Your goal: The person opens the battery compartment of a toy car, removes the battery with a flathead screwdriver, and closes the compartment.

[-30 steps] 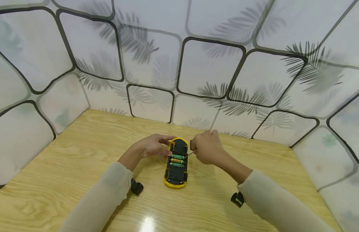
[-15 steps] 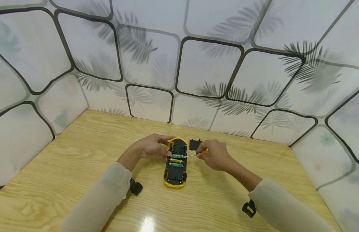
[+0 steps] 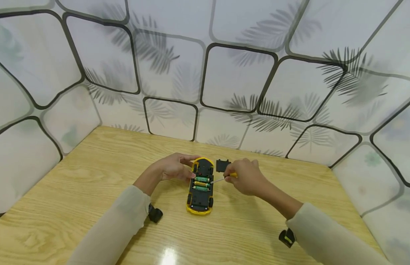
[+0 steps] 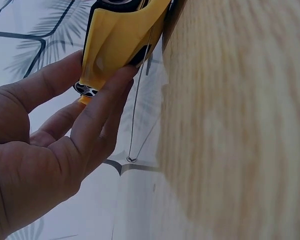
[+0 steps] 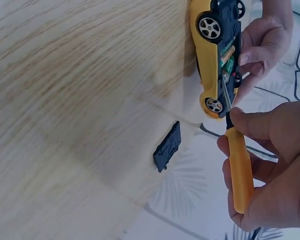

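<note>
A yellow toy car (image 3: 199, 202) lies upside down, its black underside up and three batteries (image 3: 201, 183) showing in the uncovered compartment. My left hand (image 3: 171, 167) grips the car by its left side near the far end; in the left wrist view the thumb and fingers hold its yellow body (image 4: 115, 40). My right hand (image 3: 246, 176) holds a screwdriver (image 5: 240, 170) by its yellow handle. In the head view the metal shaft points left, with its tip at the right end of the batteries.
A black battery cover (image 3: 222, 165) lies on the wooden table (image 3: 92, 173), right of the car's far end and close to my right hand. A patterned wall (image 3: 171, 117) rises behind the table. Black wrist cameras (image 3: 155, 213) hang below both sleeves.
My right hand has moved right and turned, bringing the screwdriver and the black cover into sight. Its tip has since dropped slightly along the batteries' ends. My left hand keeps its place.
</note>
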